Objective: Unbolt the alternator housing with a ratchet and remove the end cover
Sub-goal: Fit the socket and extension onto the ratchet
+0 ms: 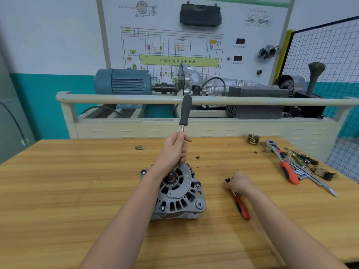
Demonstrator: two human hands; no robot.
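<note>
A grey alternator (179, 193) stands on the wooden bench (77, 191), end cover up, with bolt heads around its rim. My left hand (174, 150) grips the metal shaft of a long tool with a black handle (186, 110); the tool stands nearly upright with its lower end on the far side of the cover. To the right, my right hand (238, 182) is curled round the head of a red-handled tool (241, 207) that lies on the bench, with a small dark part at the fingertips.
A red-handled ratchet (285, 166), several loose sockets, bars and small parts lie at the bench's right end. A brass pulley (253, 138) sits near the far edge. Behind the bench stands a trainer rig with a blue motor (124, 81) and a rail (136, 99).
</note>
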